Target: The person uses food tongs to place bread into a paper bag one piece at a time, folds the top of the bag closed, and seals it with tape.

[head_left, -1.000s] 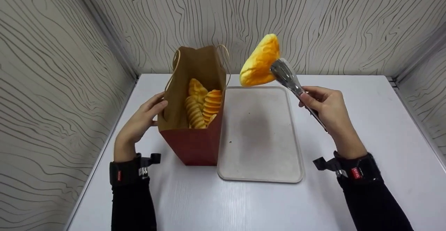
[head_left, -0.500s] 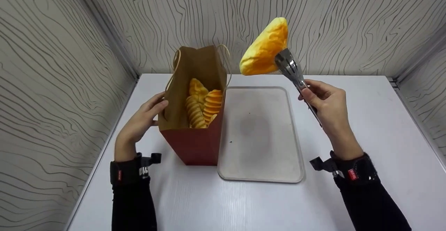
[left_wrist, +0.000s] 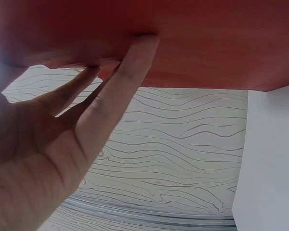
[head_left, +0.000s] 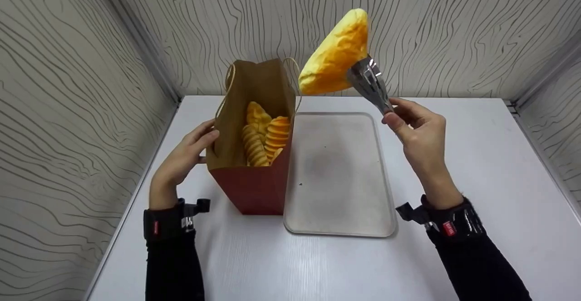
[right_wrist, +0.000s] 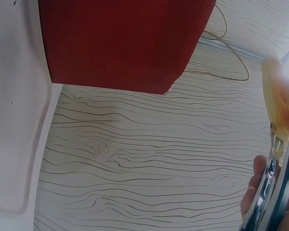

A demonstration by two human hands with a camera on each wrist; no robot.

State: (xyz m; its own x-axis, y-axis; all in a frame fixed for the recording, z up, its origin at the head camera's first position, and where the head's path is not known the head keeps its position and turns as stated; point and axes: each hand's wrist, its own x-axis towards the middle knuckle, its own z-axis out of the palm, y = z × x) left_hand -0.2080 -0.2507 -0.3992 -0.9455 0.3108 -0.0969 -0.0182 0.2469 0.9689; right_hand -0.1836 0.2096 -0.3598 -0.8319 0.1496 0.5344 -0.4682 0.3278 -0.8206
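Observation:
In the head view, my right hand (head_left: 420, 135) holds metal tongs (head_left: 368, 83) between thumb and fingers. Their tips clamp a golden, roughly triangular bread (head_left: 338, 56) in the air, above the far end of the tray; the right wrist view shows the tongs (right_wrist: 269, 192) and part of the bread (right_wrist: 277, 98). My left hand (head_left: 181, 155) grips the left rim of an upright red paper bag (head_left: 249, 189). One digit laps over the rim, while in the left wrist view a finger touches the bag's outside (left_wrist: 207, 53). Several breads (head_left: 268, 137) lie inside the bag.
A pale rectangular tray (head_left: 340, 201) lies on the white table (head_left: 245, 264), right beside the bag. Cord handles (head_left: 230, 85) stand up from the bag's sides. Wood-patterned walls (head_left: 408, 33) enclose the table at the back and sides.
My right hand has raised the tongs and bread, then shifted them left toward the bag. My left hand and the bag have barely moved.

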